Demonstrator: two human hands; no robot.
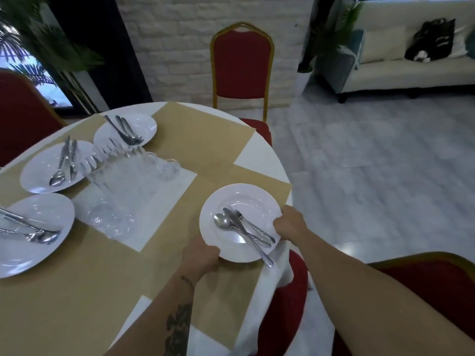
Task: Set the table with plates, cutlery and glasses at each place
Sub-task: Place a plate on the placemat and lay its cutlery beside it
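Far left of the desk (257, 155): near plate (38, 253), middle plate (36, 173) and far plate (145, 124), each with loose cutlery piled on it, none laid out beside it.

Centre: glasses (115, 191) bunched together on a white patch between the tan mats. They are blurred, so their count and orientation are unclear. None stands at a place.

Right of centre: left hand (203, 255) grips the near-left rim of the fourth plate (244, 195), thumb on top and fingers curled under. On the plate lie a spoon (223, 222), a knife (235, 222) and a fork (257, 229), handles crossing and pointing towards the near rim.

Right hand (289, 224) grips the plate's right rim in the same way. The plate sits over the near-right tan mat, close to the desk edge. I cannot tell whether it is resting or just clear of the surface. A red chair (285, 291) is tucked in just below.

Step in hand, as I judge it: placing the fourth plate at its seat.

Next move calls for: centring the plate in front of the chair, letting go with both hands, then lifting the cutlery off to either side. Keep the plate level, as the handles overhang its rim.
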